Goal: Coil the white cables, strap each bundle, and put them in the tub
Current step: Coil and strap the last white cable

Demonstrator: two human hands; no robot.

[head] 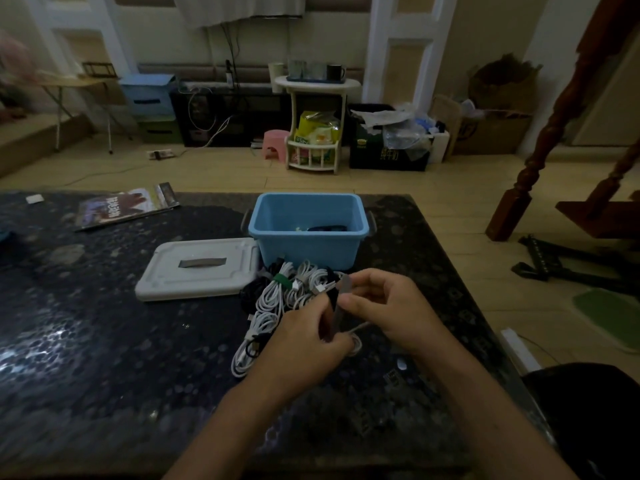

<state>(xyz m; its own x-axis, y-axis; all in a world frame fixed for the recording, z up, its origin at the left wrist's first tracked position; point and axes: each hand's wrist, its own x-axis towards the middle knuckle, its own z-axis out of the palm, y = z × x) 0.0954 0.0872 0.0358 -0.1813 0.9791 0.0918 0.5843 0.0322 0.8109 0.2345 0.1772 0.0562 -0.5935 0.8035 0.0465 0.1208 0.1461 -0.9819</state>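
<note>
Two bare hands work over a dark, speckled surface (104, 341), just in front of a blue tub (308, 237). The left hand (304, 341) curls its fingers around a white cable (356, 336) and the lower end of a grey strap (341, 306), while the right hand (388, 306) pinches the strap's upper part between thumb and fingertips. The strap stands nearly upright between the two hands, which are close together. A heap of white cables (273, 306), mixed with a few dark ones, lies against the tub's near wall and trails toward the person; one bundle in it wears a green strap (282, 280). Inside the tub, something dark rests on the bottom; what it is cannot be told. The tub's grey lid (197, 270) lies flat just left of the tub, touching its side. A magazine (128, 206) lies farther left of the tub, near the surface's far edge.
</note>
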